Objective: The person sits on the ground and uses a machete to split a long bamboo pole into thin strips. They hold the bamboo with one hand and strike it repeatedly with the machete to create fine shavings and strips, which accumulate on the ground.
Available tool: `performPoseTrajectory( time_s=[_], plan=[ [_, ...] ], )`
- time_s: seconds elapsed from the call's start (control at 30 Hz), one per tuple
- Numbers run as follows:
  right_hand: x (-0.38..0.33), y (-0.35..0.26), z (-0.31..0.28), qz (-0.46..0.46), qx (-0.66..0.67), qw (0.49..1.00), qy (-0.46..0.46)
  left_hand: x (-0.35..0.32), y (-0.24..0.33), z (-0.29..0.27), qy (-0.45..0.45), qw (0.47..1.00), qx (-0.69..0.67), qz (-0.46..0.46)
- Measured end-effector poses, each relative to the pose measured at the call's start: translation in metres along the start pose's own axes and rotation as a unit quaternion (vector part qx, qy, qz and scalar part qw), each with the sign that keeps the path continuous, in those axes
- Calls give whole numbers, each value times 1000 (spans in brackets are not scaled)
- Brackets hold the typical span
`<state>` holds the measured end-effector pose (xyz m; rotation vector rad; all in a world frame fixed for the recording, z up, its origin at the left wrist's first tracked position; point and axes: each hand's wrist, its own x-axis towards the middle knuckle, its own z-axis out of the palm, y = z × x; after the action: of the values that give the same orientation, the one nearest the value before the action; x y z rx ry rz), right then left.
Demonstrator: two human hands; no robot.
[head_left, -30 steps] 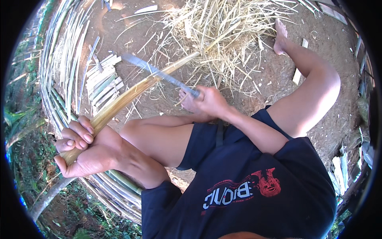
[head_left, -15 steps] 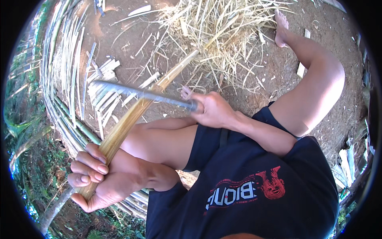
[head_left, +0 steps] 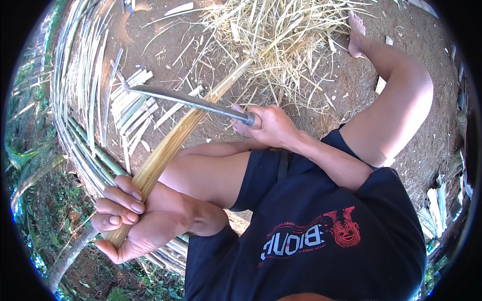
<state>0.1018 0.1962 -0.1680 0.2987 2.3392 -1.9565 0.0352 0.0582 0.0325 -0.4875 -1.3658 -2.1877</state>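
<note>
My left hand point(head_left: 145, 215) is closed round the near end of a long split bamboo strip point(head_left: 173, 143). The yellowish strip slants up and away to the right, its far end reaching the shavings. In my right hand point(head_left: 276, 126) is the handle of a long-bladed knife point(head_left: 186, 99), my fingers wrapped round it. The blade lies across the strip about midway along, pointing left, its tip slightly hooked. A pale, roughened patch shows on the strip just beyond the blade.
A heap of straw-coloured shavings point(head_left: 281, 45) lies ahead on the bare soil. Short split pieces point(head_left: 133, 108) are stacked at left, beside long bamboo poles point(head_left: 63, 75) curving along the left edge. My bent leg point(head_left: 396, 105) is at right. Green plants point(head_left: 30, 165) grow at far left.
Both hands and the strip have shifted slightly up and to the right. The knife blade, blurred before, now shows sharply and sits a little further along the strip.
</note>
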Motion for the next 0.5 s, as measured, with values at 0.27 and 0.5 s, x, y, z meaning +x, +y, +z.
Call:
performPoseTrajectory(
  time_s=[0.27,0.5],
  plan=[
    [0,19,1,33,4,999,20,-3,3,-6,-7,1000,-4,0],
    [3,33,-6,7,-66,997,27,-3,3,-8,6,1000,-3,4]
  ],
)
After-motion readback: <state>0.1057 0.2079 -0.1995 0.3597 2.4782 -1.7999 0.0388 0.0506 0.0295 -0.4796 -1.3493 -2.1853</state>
